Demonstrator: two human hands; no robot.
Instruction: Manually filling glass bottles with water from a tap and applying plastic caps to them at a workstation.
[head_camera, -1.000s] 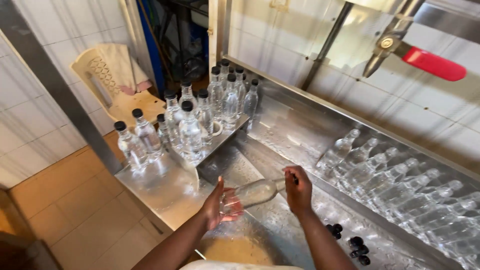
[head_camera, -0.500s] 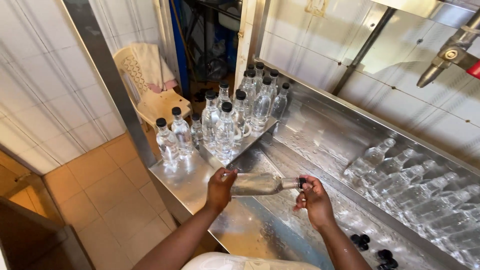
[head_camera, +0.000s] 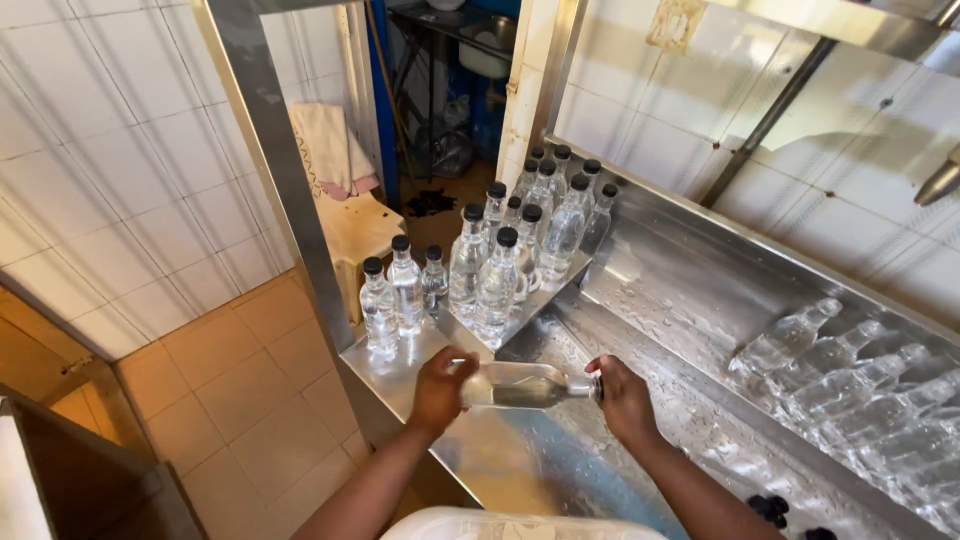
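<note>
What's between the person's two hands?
In the head view, a clear plastic bottle lies sideways between the left hand and right hand, which grips its cap end.

You held one clear plastic bottle (head_camera: 525, 385) on its side, level above the wet steel trough. It was partly filled with clear liquid pooled along the lower wall. Its base sat in your left hand (head_camera: 440, 388); its dark-capped neck pointed right, enclosed by your right hand (head_camera: 622, 398).
</note>
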